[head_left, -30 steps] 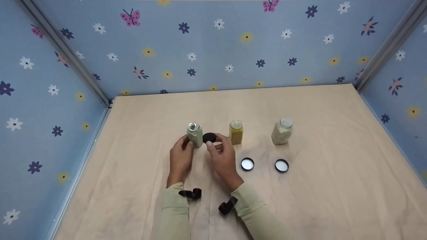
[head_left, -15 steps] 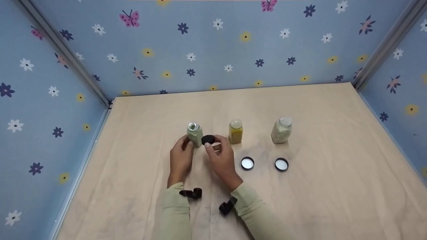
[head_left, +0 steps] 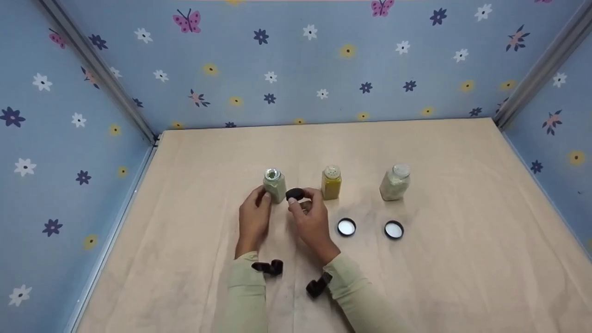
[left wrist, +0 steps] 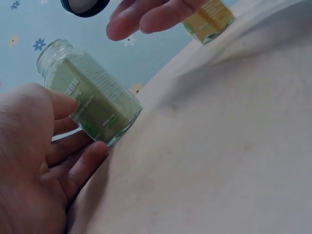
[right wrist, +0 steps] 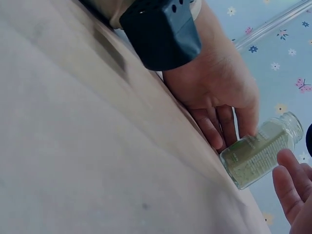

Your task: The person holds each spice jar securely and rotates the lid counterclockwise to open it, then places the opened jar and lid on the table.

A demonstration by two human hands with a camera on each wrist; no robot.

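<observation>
A square glass jar of green powder [head_left: 275, 188] stands upright on the cloth, its threaded mouth uncovered. My left hand [head_left: 253, 221] holds it from the left with thumb and fingers round its lower part; the left wrist view shows the printed label on the jar [left wrist: 100, 100]. Just right of the jar, my right hand [head_left: 315, 223] pinches a round black lid [head_left: 294, 194] between thumb and fingers, apart from the jar's mouth. The lid's pale underside shows partly at the top of the left wrist view. In the right wrist view, the lid [right wrist: 309, 140] is mostly cut off.
A jar of yellow powder [head_left: 331, 186] with a perforated top stands behind my right hand. Farther right is a jar of pale powder [head_left: 394, 184]. Two black-rimmed lids, a nearer one [head_left: 346, 227] and a farther-right one [head_left: 394, 230], lie white side up. Flowered panels [head_left: 296, 60] border the table.
The head view has shifted slightly. Both hands, the jar and the pinched lid keep nearly the same places relative to one another.
</observation>
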